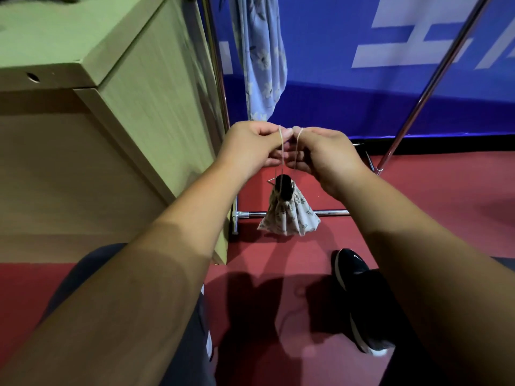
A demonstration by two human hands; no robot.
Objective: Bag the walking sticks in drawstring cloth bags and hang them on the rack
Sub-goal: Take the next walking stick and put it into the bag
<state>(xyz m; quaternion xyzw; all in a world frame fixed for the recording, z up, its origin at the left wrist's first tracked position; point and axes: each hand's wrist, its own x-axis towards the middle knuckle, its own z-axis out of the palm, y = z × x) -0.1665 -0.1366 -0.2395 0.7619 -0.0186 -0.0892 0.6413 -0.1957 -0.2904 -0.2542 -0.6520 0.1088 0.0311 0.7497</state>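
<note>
Hanging by its two pale drawstring cords, a beige leaf-print cloth bag is suspended in front of the low crossbar of the metal rack. The bag mouth is drawn tight round the black end of a walking stick, which protrudes at the top; the remainder of the stick is hidden inside the cloth. Whether the bag's lower end touches the red floor cannot be told. The left hand is held above the bag, on the person's side of the rack, fingers curled and thumb and forefinger pinching one cord. The right hand is just beside it, fingers likewise curled, pinching the other cord; the two thumb tips nearly meet. A blue floral bag hangs within the rack frame, just beside the upright; its attachment lies above the frame edge. A pale wood tabletop stands against the outer side of that same upright. A black shoe rests on the floor, nearer the person than the rack's crossbar. A blue banner with white lettering runs behind the rack.
</note>
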